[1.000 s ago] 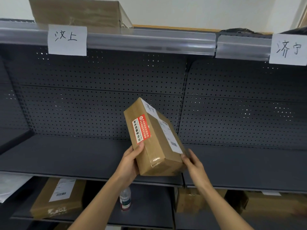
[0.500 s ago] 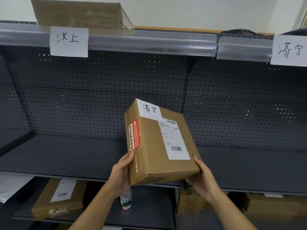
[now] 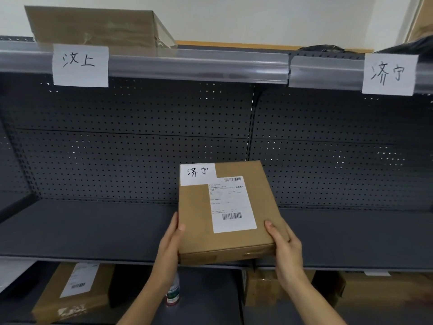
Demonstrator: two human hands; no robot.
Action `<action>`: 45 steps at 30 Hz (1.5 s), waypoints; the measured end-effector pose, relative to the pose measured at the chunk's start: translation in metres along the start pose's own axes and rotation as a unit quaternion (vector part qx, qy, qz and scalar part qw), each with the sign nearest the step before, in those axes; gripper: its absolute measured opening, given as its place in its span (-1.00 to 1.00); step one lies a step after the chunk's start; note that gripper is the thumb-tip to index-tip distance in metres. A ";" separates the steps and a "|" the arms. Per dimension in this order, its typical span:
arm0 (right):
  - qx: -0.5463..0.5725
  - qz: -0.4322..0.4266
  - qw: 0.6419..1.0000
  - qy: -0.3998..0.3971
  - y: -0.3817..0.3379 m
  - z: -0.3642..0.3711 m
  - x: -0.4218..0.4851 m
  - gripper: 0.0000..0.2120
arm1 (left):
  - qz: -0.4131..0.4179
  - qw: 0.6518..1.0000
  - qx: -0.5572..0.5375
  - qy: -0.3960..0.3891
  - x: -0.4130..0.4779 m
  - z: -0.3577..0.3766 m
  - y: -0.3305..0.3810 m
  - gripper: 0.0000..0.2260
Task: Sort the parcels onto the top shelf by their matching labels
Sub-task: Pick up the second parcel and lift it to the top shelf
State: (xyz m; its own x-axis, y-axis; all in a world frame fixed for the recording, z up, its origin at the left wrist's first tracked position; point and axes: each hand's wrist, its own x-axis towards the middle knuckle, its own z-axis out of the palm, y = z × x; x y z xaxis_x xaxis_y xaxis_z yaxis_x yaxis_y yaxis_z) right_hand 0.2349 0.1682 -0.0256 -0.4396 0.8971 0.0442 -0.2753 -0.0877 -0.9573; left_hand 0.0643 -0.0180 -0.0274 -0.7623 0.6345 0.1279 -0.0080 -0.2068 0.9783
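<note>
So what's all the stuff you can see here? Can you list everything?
held parcel: 1, brown cardboard, white handwritten tag 济宁 and a printed shipping label on top, centre, in front of the middle shelf
shelf signs: 2, white paper, on the top shelf's front rail; 汶上 at left, 济宁 at right
box on top shelf: 1, brown, upper left, above the 汶上 sign
dark bags: black, top shelf right, number unclear
middle shelf: 1, dark grey, pegboard back
lower-shelf boxes: at least 2, brown; one at lower left, others at lower right
small bottle: 1, white, red band, lower shelf
left hand: parcel's left edge
right hand: parcel's right corner
</note>
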 end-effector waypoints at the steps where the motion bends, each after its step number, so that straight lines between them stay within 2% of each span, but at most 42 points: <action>1: -0.008 -0.012 1.000 -0.001 -0.001 0.000 -0.002 -0.35 | 0.011 1.000 0.016 -0.007 -0.002 0.006 -0.001 -0.24; 2: -0.015 -0.024 1.000 -0.004 -0.003 0.000 -0.004 -0.39 | 0.022 0.999 0.022 -0.008 -0.004 0.010 -0.003 -0.35; 4: -0.041 -0.060 0.997 -0.010 -0.009 -0.001 -0.009 -0.48 | 0.046 0.999 0.020 0.003 -0.005 0.013 -0.007 -0.41; 6: -0.069 -0.094 0.993 -0.004 -0.016 -0.004 -0.014 -0.49 | 0.071 0.997 0.015 0.014 -0.006 0.015 -0.005 -0.41; 9: -0.089 -0.141 0.986 0.003 -0.027 -0.009 -0.021 -0.40 | 0.119 0.993 0.014 0.019 -0.012 0.020 0.003 -0.36; 14: -0.079 -0.208 0.975 0.030 -0.044 -0.019 -0.033 -0.49 | 0.202 0.979 0.037 0.014 -0.026 0.029 0.025 -0.28; 21: -0.066 -0.288 0.953 0.063 -0.066 -0.032 -0.050 -0.52 | 0.283 0.958 0.045 -0.015 -0.044 0.046 0.057 -0.32; 27: -0.054 -0.331 0.939 0.081 -0.090 -0.043 -0.060 -0.43 | 0.331 0.942 0.050 -0.034 -0.051 0.062 0.080 -0.29; 30: -0.043 -0.343 0.933 0.098 -0.102 -0.050 -0.067 -0.32 | 0.364 0.930 0.054 -0.026 -0.054 0.070 0.087 -0.31; 35: -0.030 -0.387 0.911 0.142 -0.138 -0.060 -0.078 -0.49 | 0.433 0.899 0.064 -0.009 -0.058 0.093 0.115 -0.33; 42: -0.044 -0.461 0.874 0.149 -0.235 -0.067 -0.063 -0.59 | 0.430 0.898 0.022 -0.090 -0.037 0.150 0.196 -0.33; 45: -0.076 -0.456 0.875 0.145 -0.283 -0.070 -0.037 -0.57 | 0.415 0.904 0.012 -0.101 -0.017 0.180 0.237 -0.44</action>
State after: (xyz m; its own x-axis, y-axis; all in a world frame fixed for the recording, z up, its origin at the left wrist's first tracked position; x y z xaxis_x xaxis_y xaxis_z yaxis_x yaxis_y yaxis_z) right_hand 0.3891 0.1898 0.2234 0.1450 0.6389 0.7555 -0.2717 0.7599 -0.5905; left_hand 0.1917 0.0558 0.2318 -0.3652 0.3915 0.8446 0.5292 -0.6592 0.5343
